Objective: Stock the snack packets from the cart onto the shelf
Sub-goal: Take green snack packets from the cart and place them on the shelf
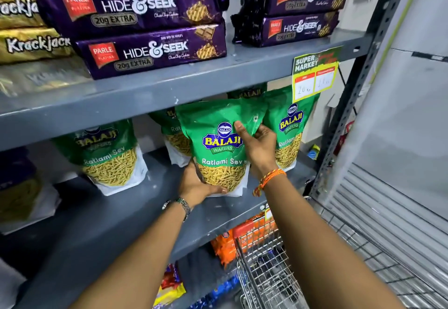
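Observation:
A green Balaji Ratlami Sev packet [218,143] stands upright on the middle grey shelf [135,214]. My left hand [196,186] cups its bottom left corner. My right hand [257,148] grips its right edge, thumb across the front. More green Balaji packets stand on the same shelf: one at the left [109,156], one behind [172,136], one at the right [288,129]. The wire cart [269,267] sits at the lower right.
Purple Hide & Seek packs [145,29] and gold Krackjack packs [26,42] fill the upper shelf. A green price tag [315,76] hangs from its edge. Orange packets [232,240] lie on the shelf below. The grey shelf upright [349,105] rises at the right.

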The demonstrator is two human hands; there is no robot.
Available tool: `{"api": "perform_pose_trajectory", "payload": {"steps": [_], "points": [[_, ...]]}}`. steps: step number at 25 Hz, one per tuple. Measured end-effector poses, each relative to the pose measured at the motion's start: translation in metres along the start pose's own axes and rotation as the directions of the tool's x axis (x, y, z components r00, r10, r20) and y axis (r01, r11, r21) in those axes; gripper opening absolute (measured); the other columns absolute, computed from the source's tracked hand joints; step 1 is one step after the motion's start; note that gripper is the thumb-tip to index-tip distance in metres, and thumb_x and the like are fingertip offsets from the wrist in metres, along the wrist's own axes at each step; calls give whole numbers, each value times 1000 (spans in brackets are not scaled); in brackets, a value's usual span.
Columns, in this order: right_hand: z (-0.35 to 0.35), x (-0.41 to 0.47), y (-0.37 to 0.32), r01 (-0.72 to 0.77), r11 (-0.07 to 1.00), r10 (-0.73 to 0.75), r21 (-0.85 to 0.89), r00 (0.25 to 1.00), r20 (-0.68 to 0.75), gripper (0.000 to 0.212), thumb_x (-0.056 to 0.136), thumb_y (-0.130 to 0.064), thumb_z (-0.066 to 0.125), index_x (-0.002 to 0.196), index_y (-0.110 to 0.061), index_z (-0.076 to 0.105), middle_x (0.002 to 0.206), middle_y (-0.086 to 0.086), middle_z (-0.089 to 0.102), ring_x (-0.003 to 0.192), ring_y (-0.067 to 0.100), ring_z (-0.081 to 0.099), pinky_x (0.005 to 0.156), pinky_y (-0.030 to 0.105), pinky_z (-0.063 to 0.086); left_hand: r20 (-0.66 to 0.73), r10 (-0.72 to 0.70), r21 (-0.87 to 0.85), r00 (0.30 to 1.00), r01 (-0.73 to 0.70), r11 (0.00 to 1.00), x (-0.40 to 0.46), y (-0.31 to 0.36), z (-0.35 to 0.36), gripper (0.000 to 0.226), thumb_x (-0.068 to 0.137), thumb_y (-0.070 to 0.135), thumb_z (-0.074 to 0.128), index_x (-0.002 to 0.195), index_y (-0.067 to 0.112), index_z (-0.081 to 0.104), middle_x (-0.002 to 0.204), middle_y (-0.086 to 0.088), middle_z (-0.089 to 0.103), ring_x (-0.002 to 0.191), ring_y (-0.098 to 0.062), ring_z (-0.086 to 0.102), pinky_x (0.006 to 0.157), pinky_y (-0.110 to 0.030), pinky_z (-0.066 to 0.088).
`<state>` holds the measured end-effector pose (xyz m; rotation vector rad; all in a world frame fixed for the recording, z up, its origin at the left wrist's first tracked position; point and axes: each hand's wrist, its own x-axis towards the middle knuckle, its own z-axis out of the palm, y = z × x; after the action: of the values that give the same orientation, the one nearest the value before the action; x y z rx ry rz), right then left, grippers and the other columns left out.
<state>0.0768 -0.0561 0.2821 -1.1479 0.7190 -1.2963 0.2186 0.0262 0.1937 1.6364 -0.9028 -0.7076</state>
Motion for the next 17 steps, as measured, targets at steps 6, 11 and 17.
{"api": "perform_pose_trajectory", "payload": {"steps": [6,11,17], "points": [[-47,-29,-29,-116,993,115,29,993,12,27,86,0,70,110,-5,61,88,4,71,75,2,70,82,17,58,-249,-102,-63,963,89,994,-48,12,9,107,45,2,98,141,14,50,138,-1,62,120,-11,58,102,-24,46],[-152,-99,-50,-192,979,185,-64,977,-106,48,80,-26,70,121,-2,62,116,17,71,106,19,68,97,34,53,-188,-119,19,975,125,992,-127,13,46,111,44,20,97,145,22,50,133,8,61,119,-9,56,102,-20,40],[-284,-238,-24,-448,890,422,87,736,-528,11,99,-25,54,100,-18,62,102,6,68,91,15,65,74,25,51,329,-186,385,926,48,922,-190,-6,133,116,40,22,99,145,17,50,138,-2,64,125,-16,60,109,-27,44]]}}
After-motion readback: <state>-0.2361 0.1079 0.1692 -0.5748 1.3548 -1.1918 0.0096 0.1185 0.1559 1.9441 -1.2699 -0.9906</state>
